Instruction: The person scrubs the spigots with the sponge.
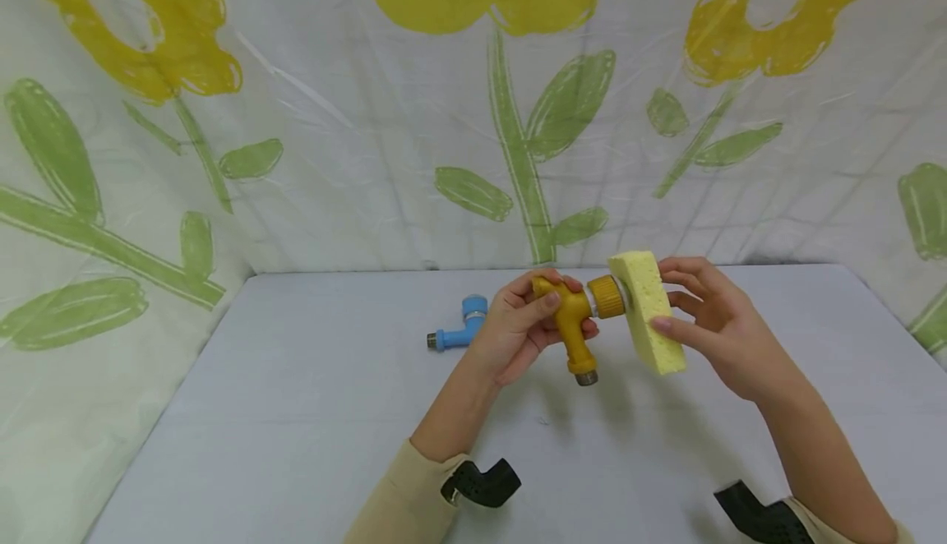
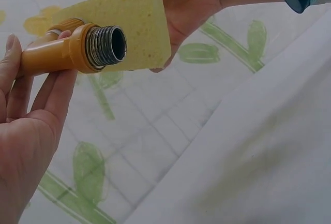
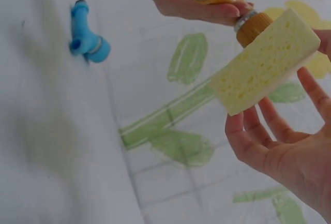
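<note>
Above the table, my left hand grips an orange-yellow tap by its body, its threaded metal end pointing down. The threads also face the camera in the left wrist view, where the tap's outlet overlaps the sponge. With thumb and fingers, my right hand holds a pale yellow block sponge upright. The sponge's flat face is right at the tap's ribbed knob. In the right wrist view, fingertips lie along the edge of the sponge.
A blue tap lies on the white table behind my left hand, partly hidden by it. At the table's far edge rises a white sheet printed with yellow flowers and green leaves. Dark wrist cameras sit at both sleeves.
</note>
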Tool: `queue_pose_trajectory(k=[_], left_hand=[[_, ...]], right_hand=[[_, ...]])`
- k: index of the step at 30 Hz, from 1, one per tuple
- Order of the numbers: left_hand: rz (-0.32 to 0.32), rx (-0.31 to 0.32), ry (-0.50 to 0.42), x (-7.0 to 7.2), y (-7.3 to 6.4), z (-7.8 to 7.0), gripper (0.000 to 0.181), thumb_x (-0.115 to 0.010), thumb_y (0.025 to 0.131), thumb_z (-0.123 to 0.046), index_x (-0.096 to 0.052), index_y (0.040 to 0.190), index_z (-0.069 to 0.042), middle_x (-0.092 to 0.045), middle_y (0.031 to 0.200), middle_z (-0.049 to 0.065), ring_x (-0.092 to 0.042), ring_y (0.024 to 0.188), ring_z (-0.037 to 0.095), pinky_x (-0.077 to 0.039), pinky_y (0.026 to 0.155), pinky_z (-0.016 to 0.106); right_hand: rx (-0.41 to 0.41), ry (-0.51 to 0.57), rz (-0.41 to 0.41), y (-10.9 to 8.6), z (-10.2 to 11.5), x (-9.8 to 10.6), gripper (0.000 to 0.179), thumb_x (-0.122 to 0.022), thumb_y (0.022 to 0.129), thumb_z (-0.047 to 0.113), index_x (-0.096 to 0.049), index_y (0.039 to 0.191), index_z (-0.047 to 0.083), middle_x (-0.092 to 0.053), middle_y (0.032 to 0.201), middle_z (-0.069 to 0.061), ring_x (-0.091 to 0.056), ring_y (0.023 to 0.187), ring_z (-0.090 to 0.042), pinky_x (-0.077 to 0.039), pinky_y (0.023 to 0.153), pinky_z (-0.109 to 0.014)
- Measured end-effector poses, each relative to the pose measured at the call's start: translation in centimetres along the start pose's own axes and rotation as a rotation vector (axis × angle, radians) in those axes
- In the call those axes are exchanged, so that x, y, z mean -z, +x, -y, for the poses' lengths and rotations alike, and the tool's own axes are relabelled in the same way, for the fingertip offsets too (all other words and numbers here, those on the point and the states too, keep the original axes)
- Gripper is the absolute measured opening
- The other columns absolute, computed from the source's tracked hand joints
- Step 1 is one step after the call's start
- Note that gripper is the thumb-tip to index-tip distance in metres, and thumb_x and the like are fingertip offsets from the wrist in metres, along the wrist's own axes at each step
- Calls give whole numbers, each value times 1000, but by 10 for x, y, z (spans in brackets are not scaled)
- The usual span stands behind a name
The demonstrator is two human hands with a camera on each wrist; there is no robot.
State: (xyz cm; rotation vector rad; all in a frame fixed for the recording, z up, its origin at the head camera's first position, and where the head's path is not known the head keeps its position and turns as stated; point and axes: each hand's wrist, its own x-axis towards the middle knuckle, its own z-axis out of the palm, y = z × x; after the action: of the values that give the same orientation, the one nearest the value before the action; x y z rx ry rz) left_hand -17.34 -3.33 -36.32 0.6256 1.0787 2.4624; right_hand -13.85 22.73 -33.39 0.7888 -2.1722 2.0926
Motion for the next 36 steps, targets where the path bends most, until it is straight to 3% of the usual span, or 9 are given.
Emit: queue_pose_trajectory(k=[6,11,14,19,23,25,28,34,36], left_hand=[[-6,-21,-6,0,1,-5,44,-38,113,1,-72,106,-25,-67,113,-3,-77,86,23,-65,89,41],[16,-55,-52,3,2,-9,7,-70,103,-21,-74,106,-26,-68,116,-3,-78,90,25,-63,95,45],[41,-54,-68,5,3,-10,20,-83,90,-35,-76,106,-27,-69,118,-3,-78,93,27,-60,99,48],[80,-45,-46,6,5,-13,24,-83,88,-33,-79,111,-27,-65,128,0,-76,102,27,-60,102,41],[97,-31,-5,6,5,-15,21,-71,101,-14,-79,117,-24,-55,141,8,-74,110,28,-57,107,41],[87,-24,16,6,5,-16,33,-58,106,-1,-79,116,-24,-50,145,12,-73,111,28,-56,107,41],[74,-28,50,6,5,-17,57,-40,107,13,-80,113,-26,-46,147,14,-74,108,27,-58,104,40],[68,-39,112,12,7,-16,68,-38,103,20,-81,109,-32,-49,142,7,-76,103,25,-60,100,37],[65,-30,146,14,8,-16,68,-40,103,20,-81,108,-34,-46,150,9,-75,103,23,-60,101,35]], right_hand=[[-15,-5,43,-1,-3,5,57,-55,95,-22,-57,140,13,-58,135,-3,-63,111,-18,-59,76,-24],[-47,-32,64,-1,-8,10,57,-56,96,-20,-58,140,16,-59,134,0,-63,110,-16,-59,74,-24],[-61,-58,56,-1,-9,12,57,-58,96,-19,-59,140,17,-59,134,2,-64,109,-15,-59,72,-24],[-101,-90,21,0,-9,18,56,-59,97,-17,-60,140,20,-61,135,5,-64,109,-13,-59,72,-23],[-132,-133,-8,-2,-10,23,56,-61,97,-14,-60,140,22,-60,136,7,-64,111,-10,-58,73,-21],[-137,-153,-16,-4,-10,26,56,-61,97,-14,-60,140,22,-60,136,8,-64,111,-9,-58,73,-21],[-135,-155,-16,-6,-10,29,56,-62,97,-14,-60,141,21,-61,135,8,-65,110,-9,-58,73,-21],[-137,-143,-14,-9,-9,35,54,-61,98,-14,-59,141,19,-62,133,7,-66,107,-8,-58,73,-20],[-139,-139,-18,-9,-11,37,54,-61,98,-14,-60,141,20,-62,134,8,-66,106,-8,-57,72,-20]])
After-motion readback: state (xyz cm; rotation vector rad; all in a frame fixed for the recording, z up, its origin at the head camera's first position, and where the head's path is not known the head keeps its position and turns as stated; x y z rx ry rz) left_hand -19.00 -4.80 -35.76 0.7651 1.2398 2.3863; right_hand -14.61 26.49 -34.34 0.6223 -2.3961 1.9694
